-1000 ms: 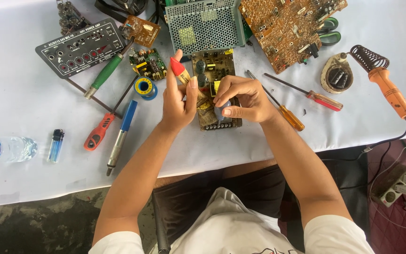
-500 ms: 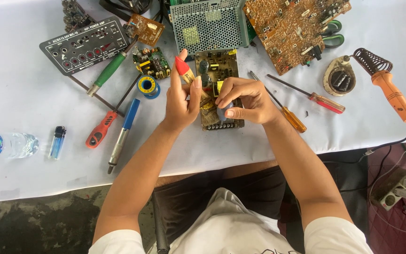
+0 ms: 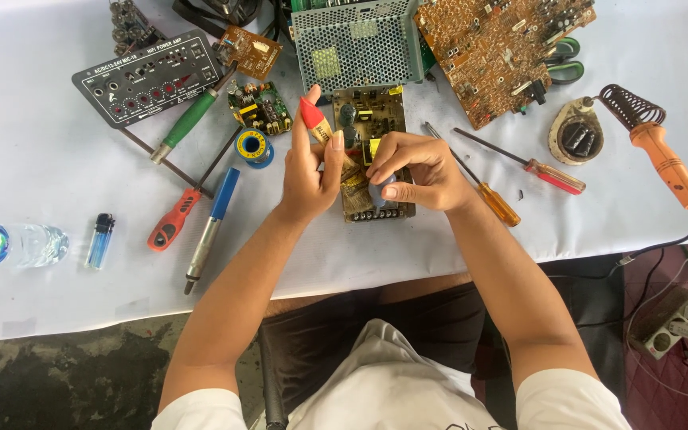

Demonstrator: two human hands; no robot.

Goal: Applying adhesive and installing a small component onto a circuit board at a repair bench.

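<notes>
My left hand (image 3: 310,171) is closed around a small tube with a red pointed cap (image 3: 313,119), holding it upright over a power supply circuit board (image 3: 372,119) on the white table (image 3: 57,263). My right hand (image 3: 416,167) rests on the same board, fingers curled around a small bluish-grey object (image 3: 382,191) that is mostly hidden. The two hands are almost touching above the board.
A perforated metal cover (image 3: 356,40) and a large brown circuit board (image 3: 503,48) lie behind. Screwdrivers (image 3: 483,191), a soldering iron (image 3: 662,155) beside its stand, a solder spool (image 3: 253,146), a black amplifier panel (image 3: 149,77), a lighter (image 3: 100,240) and a water bottle (image 3: 5,244) surround them.
Both hands keep their hold over the board; the view has drifted slightly. The red-capped tube stays upright in my left hand.
</notes>
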